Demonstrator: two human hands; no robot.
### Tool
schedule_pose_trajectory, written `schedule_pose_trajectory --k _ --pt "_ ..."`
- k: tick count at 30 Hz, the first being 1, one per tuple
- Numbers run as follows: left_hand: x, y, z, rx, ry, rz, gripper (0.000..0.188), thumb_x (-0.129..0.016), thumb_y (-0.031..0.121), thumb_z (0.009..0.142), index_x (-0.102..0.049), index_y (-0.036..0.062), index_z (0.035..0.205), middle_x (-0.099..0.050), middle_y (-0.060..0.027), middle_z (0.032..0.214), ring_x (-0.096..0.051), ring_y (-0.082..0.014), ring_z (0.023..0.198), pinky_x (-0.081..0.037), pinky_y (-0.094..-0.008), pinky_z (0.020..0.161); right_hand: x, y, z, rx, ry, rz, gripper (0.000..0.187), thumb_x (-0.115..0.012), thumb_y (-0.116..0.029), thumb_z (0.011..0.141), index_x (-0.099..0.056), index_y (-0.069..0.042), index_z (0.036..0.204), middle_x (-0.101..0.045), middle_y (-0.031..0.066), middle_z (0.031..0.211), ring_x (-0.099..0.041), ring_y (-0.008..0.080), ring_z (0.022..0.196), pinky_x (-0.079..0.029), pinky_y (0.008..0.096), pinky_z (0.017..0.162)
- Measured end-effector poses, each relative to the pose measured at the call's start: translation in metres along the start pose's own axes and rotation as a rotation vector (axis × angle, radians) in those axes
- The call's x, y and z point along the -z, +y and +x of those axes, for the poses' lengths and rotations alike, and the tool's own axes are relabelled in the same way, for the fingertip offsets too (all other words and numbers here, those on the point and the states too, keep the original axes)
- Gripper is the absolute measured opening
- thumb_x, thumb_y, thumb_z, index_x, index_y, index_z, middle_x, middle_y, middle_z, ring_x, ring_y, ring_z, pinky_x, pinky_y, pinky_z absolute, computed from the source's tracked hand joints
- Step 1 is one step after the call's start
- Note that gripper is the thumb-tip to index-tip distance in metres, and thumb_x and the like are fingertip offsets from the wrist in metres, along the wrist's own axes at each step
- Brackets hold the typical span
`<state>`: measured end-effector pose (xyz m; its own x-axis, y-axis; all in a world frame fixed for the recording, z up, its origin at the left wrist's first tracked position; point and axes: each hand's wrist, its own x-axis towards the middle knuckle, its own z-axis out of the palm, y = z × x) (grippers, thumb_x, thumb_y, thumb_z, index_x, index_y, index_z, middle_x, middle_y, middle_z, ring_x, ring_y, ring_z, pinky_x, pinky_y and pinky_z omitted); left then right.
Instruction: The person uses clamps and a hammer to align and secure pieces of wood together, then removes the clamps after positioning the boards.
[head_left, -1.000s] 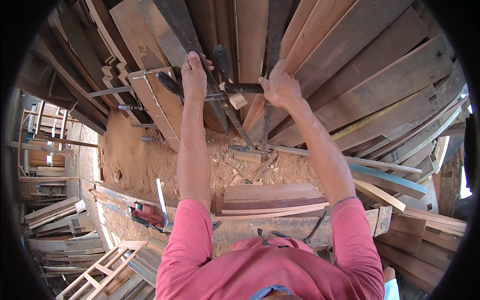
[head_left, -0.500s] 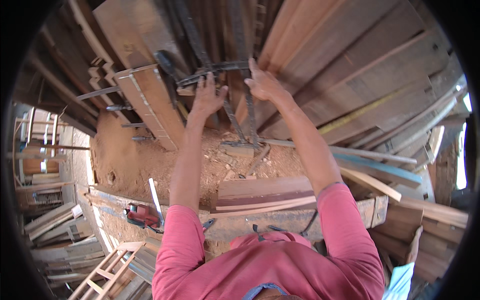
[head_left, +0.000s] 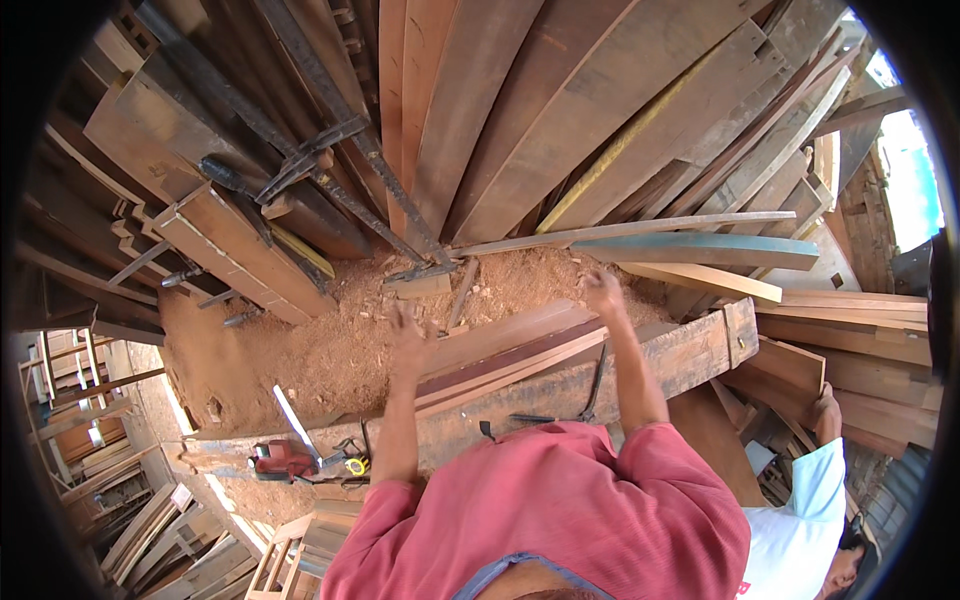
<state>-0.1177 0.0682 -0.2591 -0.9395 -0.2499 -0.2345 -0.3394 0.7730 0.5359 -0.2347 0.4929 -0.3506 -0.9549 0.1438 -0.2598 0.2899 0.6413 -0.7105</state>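
Note:
My left hand (head_left: 408, 338) is open, fingers spread, over the sawdust by the left end of a small stack of reddish-brown boards (head_left: 515, 352). At the stack's right end my right hand (head_left: 604, 298) hangs with its fingers apart and slightly bent. Neither hand holds anything; whether the fingertips touch the boards I cannot tell. Farther off to the left, a dark metal bar clamp (head_left: 310, 160) leans against upright planks, its lower end near a small wood block (head_left: 422, 286).
Sawdust (head_left: 290, 350) covers the bench, edged by a thick worn beam (head_left: 670, 352). A red power tool (head_left: 283, 460) and a tape measure (head_left: 357, 465) lie at the near left. Tall planks (head_left: 560, 120) lean behind. At lower right, another person's hand (head_left: 828, 415) touches a board.
Both my hands have left the clamp and come down and nearer, to the board stack. The view has turned rightward, and another person now shows at lower right.

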Motion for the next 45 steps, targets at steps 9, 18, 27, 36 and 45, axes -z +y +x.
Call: schedule_pose_trajectory --k 9,18,27,36,45 --pt "-0.083 0.010 -0.144 0.162 -0.300 0.222 0.080 -0.064 0.043 0.091 -0.032 0.0093 0.155 -0.018 -0.0334 0.161 -0.017 -0.0512 0.150 -0.018 -0.0534 0.124 0.080 0.094 -0.098 -0.109 -0.258 -0.480 0.026 -0.060 -0.027 0.090 -0.071 -0.005 0.098 -0.070 0.0265 0.099 -0.068 0.0444 0.098 -0.055 0.0505 0.084" --pt "-0.087 0.014 -0.165 0.190 -0.432 0.323 0.080 -0.063 0.044 0.090 -0.031 0.0123 0.157 -0.015 -0.0273 0.165 -0.014 -0.0471 0.152 -0.013 -0.0533 0.125 0.044 0.074 -0.089 -0.029 -0.257 -0.354 0.030 -0.062 -0.029 0.091 -0.071 -0.003 0.102 -0.070 0.0288 0.101 -0.066 0.0461 0.100 -0.054 0.0509 0.088" --pt "-0.092 0.009 -0.139 0.179 -0.592 0.311 0.083 -0.062 0.047 0.091 -0.027 0.0141 0.159 -0.014 -0.0237 0.166 -0.012 -0.0434 0.154 -0.008 -0.0516 0.126 0.076 0.110 -0.088 -0.059 -0.175 -0.370 0.032 -0.061 -0.028 0.090 -0.072 -0.004 0.108 -0.070 0.0298 0.095 -0.067 0.0467 0.095 -0.055 0.0515 0.083" --pt "-0.088 0.024 -0.129 0.192 -0.823 0.513 0.094 -0.061 0.047 0.090 -0.013 0.0085 0.162 -0.010 -0.0274 0.166 -0.003 -0.0454 0.154 -0.004 -0.0527 0.125 0.105 0.138 0.003 -0.298 0.138 0.036 0.058 -0.069 -0.035 0.091 -0.056 0.006 0.131 -0.067 0.0278 0.117 -0.064 0.0398 0.111 -0.051 0.0442 0.095" --pt "-0.111 0.013 -0.147 0.161 -0.787 0.646 0.106 -0.064 0.049 0.085 -0.006 -0.0026 0.159 -0.003 -0.0405 0.160 0.004 -0.0590 0.149 0.001 -0.0649 0.120 0.136 0.157 0.119 -0.584 0.153 0.942 0.036 -0.075 -0.045 0.091 -0.049 -0.020 0.087 -0.041 -0.0078 0.064 -0.042 0.0066 0.049 -0.024 0.0214 0.039"
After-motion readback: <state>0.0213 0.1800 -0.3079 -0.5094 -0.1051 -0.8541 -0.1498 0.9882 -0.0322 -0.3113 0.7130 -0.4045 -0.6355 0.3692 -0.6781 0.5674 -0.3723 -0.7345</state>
